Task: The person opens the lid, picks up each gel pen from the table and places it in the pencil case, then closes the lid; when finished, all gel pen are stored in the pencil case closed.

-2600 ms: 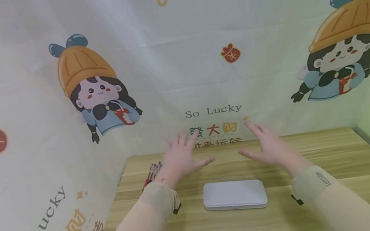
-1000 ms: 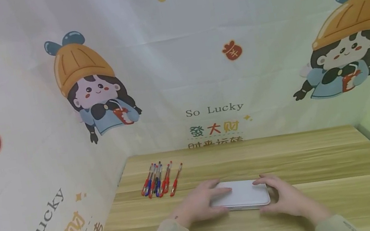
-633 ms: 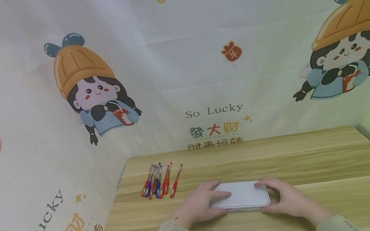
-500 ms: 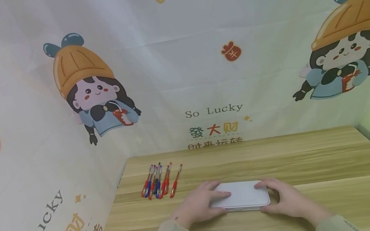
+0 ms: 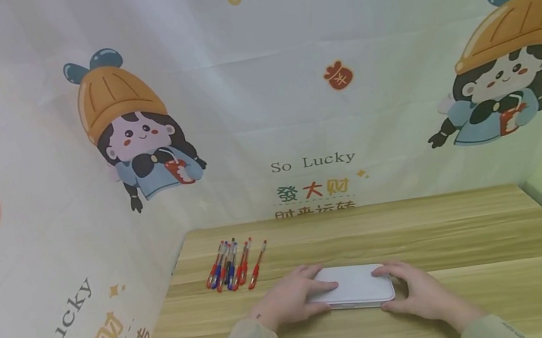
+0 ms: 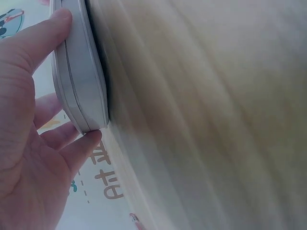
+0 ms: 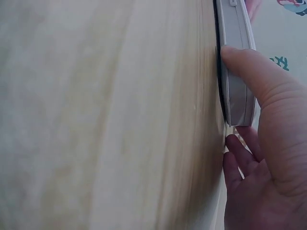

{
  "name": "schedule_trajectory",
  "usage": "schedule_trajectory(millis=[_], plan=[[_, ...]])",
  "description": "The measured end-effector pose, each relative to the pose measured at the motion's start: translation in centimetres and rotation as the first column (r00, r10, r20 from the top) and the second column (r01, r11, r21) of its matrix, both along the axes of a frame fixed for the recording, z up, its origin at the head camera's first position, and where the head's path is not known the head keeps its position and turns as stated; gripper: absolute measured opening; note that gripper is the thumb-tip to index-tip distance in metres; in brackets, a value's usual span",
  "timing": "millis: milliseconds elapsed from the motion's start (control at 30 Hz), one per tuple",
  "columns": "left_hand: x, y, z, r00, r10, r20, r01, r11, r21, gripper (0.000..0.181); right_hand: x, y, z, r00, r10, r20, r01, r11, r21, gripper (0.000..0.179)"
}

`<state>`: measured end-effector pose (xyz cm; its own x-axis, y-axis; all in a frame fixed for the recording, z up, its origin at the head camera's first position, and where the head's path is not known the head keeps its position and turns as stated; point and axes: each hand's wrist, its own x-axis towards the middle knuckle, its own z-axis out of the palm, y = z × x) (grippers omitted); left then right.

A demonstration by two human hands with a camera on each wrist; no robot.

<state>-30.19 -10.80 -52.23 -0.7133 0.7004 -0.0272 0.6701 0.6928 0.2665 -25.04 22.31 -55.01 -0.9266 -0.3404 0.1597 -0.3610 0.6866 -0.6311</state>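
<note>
A flat white pencil case point(image 5: 355, 285) with rounded corners lies closed on the wooden table. A seam runs around its side, and a small latch point(image 7: 233, 2) shows in the right wrist view. My left hand point(image 5: 295, 296) grips the left end: the thumb presses the near side, one finger lies over the lid, and others reach behind. At the right end my right hand point(image 5: 415, 291) holds the case, its thumb on the near side and a fingertip on the top edge. In the left wrist view, the case's side wall point(image 6: 84, 72) sits between thumb and fingers.
Several pens point(image 5: 233, 265) with red, blue and black grips lie in a loose group to the left, beyond my left hand. The wooden tabletop point(image 5: 475, 230) is bounded at the back and sides by a printed cloth point(image 5: 294, 117).
Both hands were spread in the air beyond the pencil case; they came back and down onto its two ends. Over the last second they have held nearly still, and the case stays in place.
</note>
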Motion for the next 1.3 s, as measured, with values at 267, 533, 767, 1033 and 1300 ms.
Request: schedule_trajectory(millis=[267,533,767,1033,1300], plan=[[-0.7,-0.3,0.9,0.996,-0.017,0.083,0.013,0.999,0.042,0.052,-0.2,-0.2,0.1,0.999,-0.006,-0.037,0.006,1.0,-0.014,0.074],[-1.4,-0.6,1.0,0.95,0.054,0.307,-0.135,0.959,0.248,0.042,-0.3,0.2,-0.2,1.0,0.003,0.028,0.0,0.996,-0.09,0.102],[-2.1,-0.4,0.9,0.922,0.1,0.374,-0.254,0.885,0.39,0.042,-0.2,0.3,-0.1,0.999,-0.027,0.035,0.03,0.996,-0.08,0.115],[-3.0,0.4,0.9,0.898,0.195,0.396,-0.377,0.804,0.46,0.041,-0.1,0.3,-0.1,0.999,-0.041,0.018,0.043,0.995,-0.09,0.144],[-3.6,0.2,1.2,0.869,0.281,0.407,-0.473,0.712,0.519,0.047,-0.3,0.1,-0.3,0.998,-0.039,0.055,0.044,0.995,-0.093,0.152]])
